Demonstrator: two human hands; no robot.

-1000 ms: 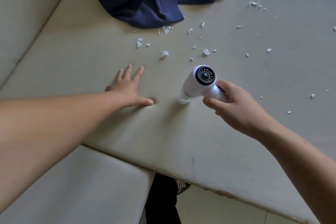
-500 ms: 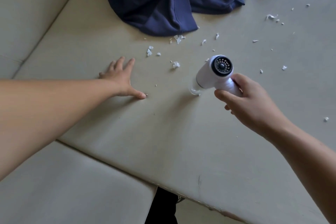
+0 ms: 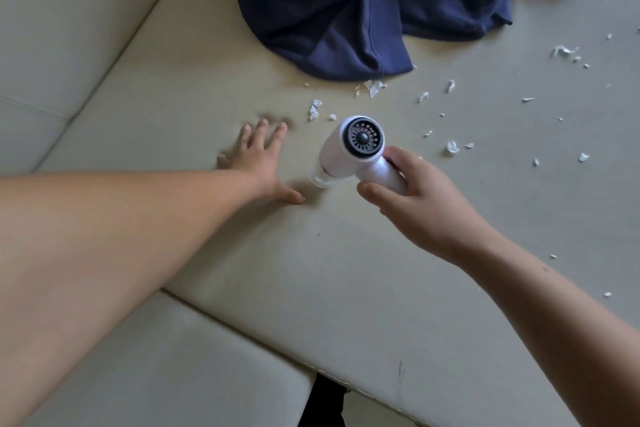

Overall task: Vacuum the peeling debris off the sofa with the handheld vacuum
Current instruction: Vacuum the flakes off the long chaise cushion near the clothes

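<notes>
The right hand (image 3: 420,204) is wrapped around the handle of the white handheld vacuum (image 3: 353,149), whose clear nozzle seems to touch the beige sofa (image 3: 346,270) — just beside the left hand (image 3: 258,163), pressed flat, fingers spread. White debris (image 3: 374,87) lies scattered beyond, near a navy cloth (image 3: 329,10).

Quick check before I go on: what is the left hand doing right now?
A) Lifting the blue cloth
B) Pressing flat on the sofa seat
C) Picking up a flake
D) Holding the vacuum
B: the left hand lies flat, fingers spread, on the sofa seat, while the right hand holds the vacuum.
</notes>
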